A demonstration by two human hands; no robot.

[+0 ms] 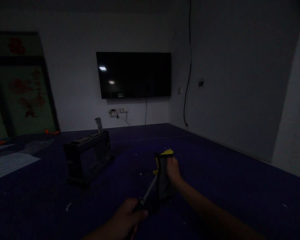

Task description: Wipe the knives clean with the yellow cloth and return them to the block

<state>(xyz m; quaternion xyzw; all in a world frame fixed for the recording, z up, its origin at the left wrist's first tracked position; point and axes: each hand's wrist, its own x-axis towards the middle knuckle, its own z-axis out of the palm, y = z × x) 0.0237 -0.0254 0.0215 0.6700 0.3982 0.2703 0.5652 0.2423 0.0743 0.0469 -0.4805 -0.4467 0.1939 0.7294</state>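
Note:
My left hand (130,215) is closed around the black handle (139,205) of a tool with a straight metal shaft (150,188); it looks like a screwdriver. The shaft slants up to the right, and its far end meets a dark grey, black-edged piece (165,180). My right hand (173,170) grips that piece near its top right edge. Bright yellow material (167,152) shows at its top and left side; I cannot make out its kind. Whether the shaft's tip touches it or passes behind it is hidden.
A black box-shaped frame (90,156) stands on the dark blue floor (130,160), with a patterned cylinder (99,125) upright on top. Printed paper (12,163) and clear plastic (37,146) lie left. A television (135,75) hangs on the far wall; a black cable (187,90) runs down the corner.

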